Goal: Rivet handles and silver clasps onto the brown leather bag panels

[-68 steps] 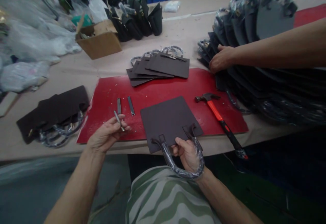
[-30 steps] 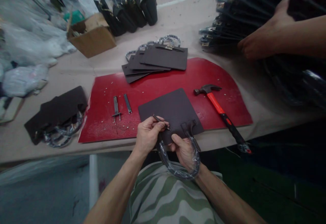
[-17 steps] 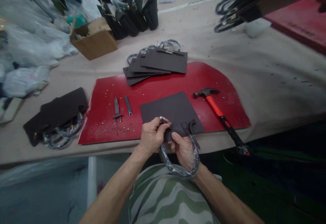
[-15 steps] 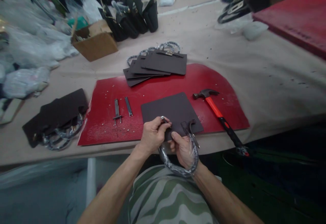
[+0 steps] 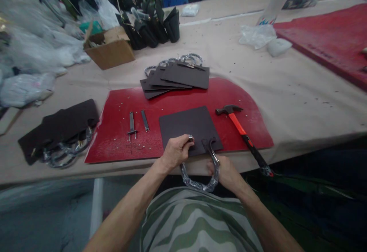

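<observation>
A dark brown flat panel (image 5: 186, 124) lies on the red board, with a plastic-wrapped bag handle (image 5: 197, 185) looping off its near edge. My left hand (image 5: 176, 152) is closed in a pinch at the handle's left end, on the panel's front part; a small shiny metal bit shows at the fingertips. My right hand (image 5: 229, 172) is beside the handle's right side, below the panel's edge. Its fingers pass behind the handle and are partly hidden and blurred. The handle's right tab (image 5: 210, 145) rests on the panel, its dark strap end curling up.
On the red board (image 5: 114, 126) lie a claw hammer (image 5: 237, 124), a pronged metal tool (image 5: 132, 124) and a small metal bar (image 5: 145, 120). Stacked panels with handles (image 5: 186, 75) lie behind, more dark panels (image 5: 65, 124) at left. A cardboard box (image 5: 111, 55) and black bags (image 5: 155, 26) stand farther back.
My right hand has left the panel's front edge and moved right and down, behind the handle. My left hand still pinches at the handle's left end. The view has shifted slightly.
</observation>
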Demonstrator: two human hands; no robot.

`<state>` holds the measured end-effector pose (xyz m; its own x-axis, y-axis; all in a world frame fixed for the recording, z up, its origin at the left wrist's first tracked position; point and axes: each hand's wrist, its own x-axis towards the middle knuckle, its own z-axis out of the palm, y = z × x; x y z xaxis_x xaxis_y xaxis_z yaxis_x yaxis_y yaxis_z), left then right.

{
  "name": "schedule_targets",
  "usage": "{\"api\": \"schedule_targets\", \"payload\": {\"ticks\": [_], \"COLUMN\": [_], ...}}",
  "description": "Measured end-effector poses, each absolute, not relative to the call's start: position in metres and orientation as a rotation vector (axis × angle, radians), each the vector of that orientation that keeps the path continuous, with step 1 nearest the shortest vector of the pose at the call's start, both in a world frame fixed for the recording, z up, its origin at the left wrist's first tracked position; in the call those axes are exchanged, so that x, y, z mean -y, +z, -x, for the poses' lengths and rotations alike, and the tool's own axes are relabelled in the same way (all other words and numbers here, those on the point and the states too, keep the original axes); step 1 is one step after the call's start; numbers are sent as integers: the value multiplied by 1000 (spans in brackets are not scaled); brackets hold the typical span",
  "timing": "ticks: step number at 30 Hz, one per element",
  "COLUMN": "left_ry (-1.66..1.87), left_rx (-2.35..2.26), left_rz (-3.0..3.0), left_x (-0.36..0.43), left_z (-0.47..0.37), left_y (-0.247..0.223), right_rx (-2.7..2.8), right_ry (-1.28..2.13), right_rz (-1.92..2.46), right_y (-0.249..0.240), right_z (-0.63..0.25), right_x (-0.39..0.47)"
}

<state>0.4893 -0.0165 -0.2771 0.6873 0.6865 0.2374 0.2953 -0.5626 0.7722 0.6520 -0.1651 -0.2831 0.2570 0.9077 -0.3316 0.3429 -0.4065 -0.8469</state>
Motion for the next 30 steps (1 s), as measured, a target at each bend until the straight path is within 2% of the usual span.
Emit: {"api": "schedule_targets", "payload": {"ticks": [5,7,9,11,16,19,21,27,30], "left_ry": [677,698,721,738,791,811,812,781,773], "left_rx": [-739,-719,-694,-679,-641,-638,-630,-648,-661], "left_rz": [-2181,-2183,-2193,-2207,-2244,-2267,-2281,-2279,-2275], "left_x": [17,17,18,19,22,22,22,21,21], "left_z": [-489,-490,-490,-490,-491,-491,-491,-491,-491], "left_y": [-280,-281,-281,-282,-284,-284,-283,-287,-289], "right_rx": [1312,1359,1430,1334,779,505,557,1546,1917], "right_ry": [146,-86,-75,170,1140,1349,1196,136,116], "right_rz": [2347,2434,2536,2535,1956,1689,1691,1824,1871], "right_y": [-254,-248,-246,-245,-227,-203,-187,-164,-156], "right_z": [-707,-724,-738,-748,-752,-734,-718,-694,-694], "right_x": [179,175,167,159,146,151,159,180,179]}}
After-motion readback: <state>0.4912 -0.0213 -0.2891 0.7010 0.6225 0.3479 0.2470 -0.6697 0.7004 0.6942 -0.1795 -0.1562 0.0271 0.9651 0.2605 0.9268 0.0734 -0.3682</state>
